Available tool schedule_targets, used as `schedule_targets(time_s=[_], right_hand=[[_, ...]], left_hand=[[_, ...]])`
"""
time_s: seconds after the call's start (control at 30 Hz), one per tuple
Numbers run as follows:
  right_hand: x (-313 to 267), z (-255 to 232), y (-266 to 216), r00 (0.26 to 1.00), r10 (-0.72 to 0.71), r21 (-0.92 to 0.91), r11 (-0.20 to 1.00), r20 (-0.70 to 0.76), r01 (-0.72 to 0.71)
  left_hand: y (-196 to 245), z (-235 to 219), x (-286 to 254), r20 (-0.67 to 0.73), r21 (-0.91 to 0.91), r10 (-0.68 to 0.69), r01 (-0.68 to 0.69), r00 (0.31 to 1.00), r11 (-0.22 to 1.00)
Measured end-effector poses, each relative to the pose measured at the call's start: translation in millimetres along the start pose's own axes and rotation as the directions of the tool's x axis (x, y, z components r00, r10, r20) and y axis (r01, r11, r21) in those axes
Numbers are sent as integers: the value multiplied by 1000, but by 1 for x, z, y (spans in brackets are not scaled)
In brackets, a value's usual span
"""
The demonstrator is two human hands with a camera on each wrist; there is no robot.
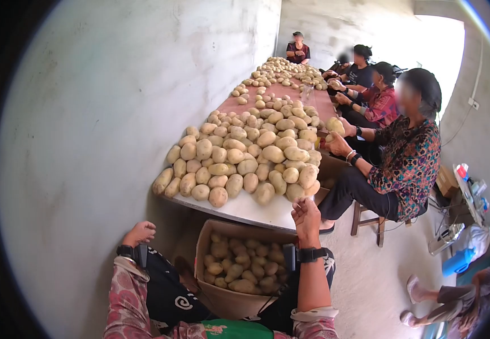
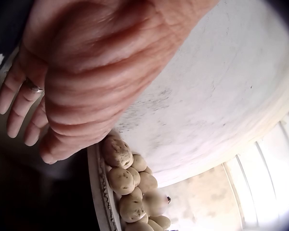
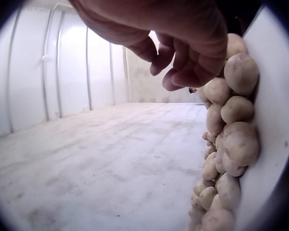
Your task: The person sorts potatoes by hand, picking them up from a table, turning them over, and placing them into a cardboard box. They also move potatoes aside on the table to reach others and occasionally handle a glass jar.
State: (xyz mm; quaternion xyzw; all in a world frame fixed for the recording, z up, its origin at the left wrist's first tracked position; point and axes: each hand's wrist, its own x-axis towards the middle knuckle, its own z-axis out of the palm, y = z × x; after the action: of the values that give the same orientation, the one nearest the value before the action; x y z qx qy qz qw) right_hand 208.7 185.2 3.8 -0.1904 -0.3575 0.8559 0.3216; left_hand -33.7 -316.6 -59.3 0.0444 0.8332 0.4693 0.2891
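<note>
Potatoes (image 1: 239,152) cover the near part of the long table (image 1: 256,210). The right hand (image 1: 306,219) is raised at the table's front right corner, fingers loosely bent and holding nothing; in the right wrist view the hand (image 3: 168,38) hangs beside the potatoes (image 3: 241,144). The left hand (image 1: 139,233) is empty, left of the cardboard box (image 1: 231,302) and below the table edge. In the left wrist view the left hand (image 2: 96,72) has its fingers loosely extended, with potatoes (image 2: 121,180) on the table beyond. More potatoes (image 1: 245,263) lie inside the box.
Several people sit along the table's right side, the nearest in a patterned shirt (image 1: 406,164); another is at the far end. A wall (image 1: 87,113) runs along the left. On the right are a wooden stool (image 1: 369,223), a blue jug (image 1: 458,261) and a seated person's legs (image 1: 437,299).
</note>
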Motion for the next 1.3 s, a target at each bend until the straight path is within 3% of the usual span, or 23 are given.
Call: schedule_targets(time_s=[1.3], right_hand=[[-2,1,-5,1000,-11,33,999,15,11]], left_hand=[[-7,-2,12,30,46,20,-21,999,999]])
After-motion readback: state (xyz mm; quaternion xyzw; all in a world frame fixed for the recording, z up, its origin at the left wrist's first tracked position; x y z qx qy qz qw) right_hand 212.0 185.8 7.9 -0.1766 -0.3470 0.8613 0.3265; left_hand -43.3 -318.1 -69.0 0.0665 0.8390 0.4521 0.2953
